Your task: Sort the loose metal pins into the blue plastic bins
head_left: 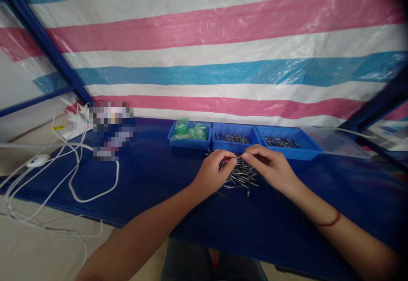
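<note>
A loose pile of thin metal pins [239, 178], like nails or rivets, lies on the blue table. Over the pile's far side, my left hand [215, 169] is pinched, thumb against index finger. Facing it, my right hand [270, 166] also has thumb and fingers pressed together. The two sets of fingertips nearly meet; what sits between them is too small to make out. Just behind the hands stand a blue bin of pins [259, 138] in the middle and another blue bin [314, 149] on the right, also with pins inside.
A left-hand blue bin [191, 146] holds green plastic bags [198, 131]. Clear plastic [338, 143] lies right of the bins. White cables [75, 179] trail over the left end of the blue table [153, 174]. Striped sheeting [204, 75] hangs behind, between blue frame posts.
</note>
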Action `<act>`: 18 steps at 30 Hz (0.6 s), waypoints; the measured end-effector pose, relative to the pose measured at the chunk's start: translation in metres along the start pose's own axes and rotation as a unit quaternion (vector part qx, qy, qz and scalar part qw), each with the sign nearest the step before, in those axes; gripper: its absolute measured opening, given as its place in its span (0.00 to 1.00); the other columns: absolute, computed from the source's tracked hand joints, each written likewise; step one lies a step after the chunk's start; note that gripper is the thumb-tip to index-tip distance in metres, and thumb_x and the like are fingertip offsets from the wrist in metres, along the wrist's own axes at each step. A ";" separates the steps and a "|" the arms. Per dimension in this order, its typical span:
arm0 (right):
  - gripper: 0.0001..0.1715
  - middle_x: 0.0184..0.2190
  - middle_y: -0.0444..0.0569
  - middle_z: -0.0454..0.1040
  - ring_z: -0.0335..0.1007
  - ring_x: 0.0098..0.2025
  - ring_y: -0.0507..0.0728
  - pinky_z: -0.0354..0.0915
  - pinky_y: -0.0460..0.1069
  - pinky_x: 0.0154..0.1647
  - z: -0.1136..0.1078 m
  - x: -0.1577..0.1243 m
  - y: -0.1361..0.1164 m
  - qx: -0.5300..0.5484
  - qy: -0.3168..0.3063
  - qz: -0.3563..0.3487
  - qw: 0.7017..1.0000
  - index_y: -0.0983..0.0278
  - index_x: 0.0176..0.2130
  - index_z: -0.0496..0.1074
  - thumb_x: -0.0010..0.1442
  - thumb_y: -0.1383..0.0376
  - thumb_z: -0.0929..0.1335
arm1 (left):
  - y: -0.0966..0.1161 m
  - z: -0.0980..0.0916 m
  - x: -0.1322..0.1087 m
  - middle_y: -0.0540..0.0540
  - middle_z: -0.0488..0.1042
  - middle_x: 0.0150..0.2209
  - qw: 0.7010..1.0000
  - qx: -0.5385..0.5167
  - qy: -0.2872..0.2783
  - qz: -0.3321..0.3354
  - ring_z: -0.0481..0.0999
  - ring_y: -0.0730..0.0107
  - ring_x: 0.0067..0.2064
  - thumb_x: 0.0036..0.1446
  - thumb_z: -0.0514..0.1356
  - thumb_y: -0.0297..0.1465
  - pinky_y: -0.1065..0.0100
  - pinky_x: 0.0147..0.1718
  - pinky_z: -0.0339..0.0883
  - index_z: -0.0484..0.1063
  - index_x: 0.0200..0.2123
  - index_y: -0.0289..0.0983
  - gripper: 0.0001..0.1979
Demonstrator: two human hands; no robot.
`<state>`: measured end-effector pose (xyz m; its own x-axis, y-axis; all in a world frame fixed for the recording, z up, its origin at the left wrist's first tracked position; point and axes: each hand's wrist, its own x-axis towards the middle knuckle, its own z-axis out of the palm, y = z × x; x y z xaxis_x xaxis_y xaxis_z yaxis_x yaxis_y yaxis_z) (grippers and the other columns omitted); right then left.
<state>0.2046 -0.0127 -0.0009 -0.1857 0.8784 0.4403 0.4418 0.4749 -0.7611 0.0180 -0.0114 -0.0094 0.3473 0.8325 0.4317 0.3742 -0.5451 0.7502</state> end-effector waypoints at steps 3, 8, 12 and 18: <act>0.14 0.31 0.47 0.74 0.70 0.33 0.57 0.65 0.51 0.33 -0.021 0.006 0.009 -0.059 0.047 0.020 0.997 0.60 0.32 0.73 0.59 0.54 0.66 | 0.002 -0.001 -0.003 0.45 0.75 0.40 0.997 0.068 -0.029 0.028 0.72 0.64 0.44 0.60 0.56 0.32 0.64 0.46 0.63 0.71 0.44 0.37 0.10; 0.14 0.33 0.55 0.76 0.72 0.35 0.62 0.64 0.55 0.36 -0.082 0.015 0.050 -0.273 0.161 0.125 0.940 0.61 0.35 0.73 0.59 0.55 0.64 | 0.006 -0.004 -0.009 0.45 0.72 0.47 0.978 0.178 -0.096 0.055 0.66 0.59 0.51 0.60 0.56 0.42 0.59 0.49 0.59 0.70 0.50 0.41 0.18; 0.14 0.26 0.57 0.74 0.71 0.36 0.73 0.60 0.65 0.34 -0.105 0.014 0.076 -0.403 0.161 0.191 0.881 0.60 0.29 0.73 0.55 0.55 0.64 | 0.003 -0.005 -0.012 0.47 0.71 0.49 0.959 0.228 -0.146 0.085 0.63 0.56 0.53 0.56 0.56 0.49 0.57 0.47 0.57 0.73 0.48 0.46 0.21; 0.20 0.35 0.59 0.76 0.70 0.40 0.75 0.59 0.64 0.32 -0.087 0.012 0.057 -0.485 0.148 0.106 0.855 0.60 0.35 0.73 0.60 0.52 0.59 | 0.002 -0.006 -0.011 0.49 0.72 0.48 0.944 0.259 -0.184 0.091 0.64 0.59 0.52 0.60 0.57 0.42 0.59 0.43 0.55 0.74 0.43 0.46 0.12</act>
<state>0.3045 0.0203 0.0023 0.1563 0.8192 0.5518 0.9850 -0.0878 -0.1486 0.0104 -0.0212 -0.0096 0.6851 0.6823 0.2551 0.6173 -0.7297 0.2940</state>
